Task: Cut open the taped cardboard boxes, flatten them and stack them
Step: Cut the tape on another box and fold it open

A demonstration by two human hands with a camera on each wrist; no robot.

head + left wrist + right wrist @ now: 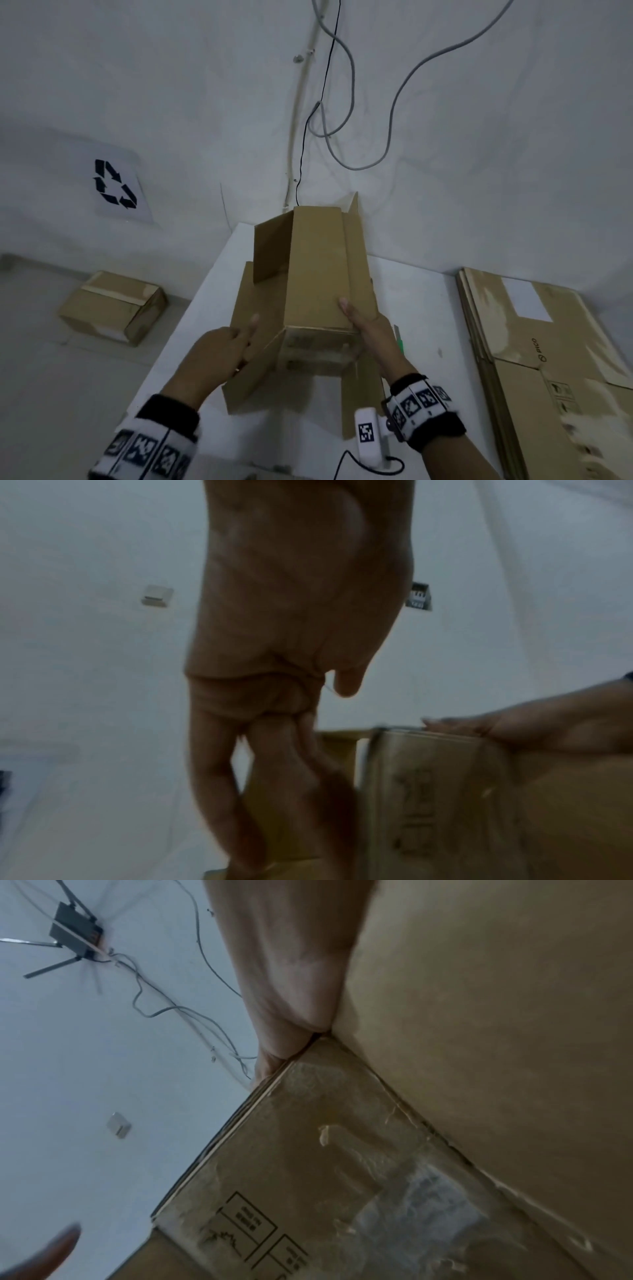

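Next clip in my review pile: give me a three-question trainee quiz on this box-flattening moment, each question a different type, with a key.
1. True or false: the opened box on the white table has its end flaps loose.
2. Multiple choice: where is the right hand?
A. Holding the green-handled cutter
B. On the near upper right edge of the opened box
C. On the flattened stack
3. Short answer: which item on the floor at left is unopened?

Key:
1. True; flaps stick out at both ends.
2. B; the cutter lies on the table beside that hand. The left hand is at the box's near left side.
3. The small taped box.
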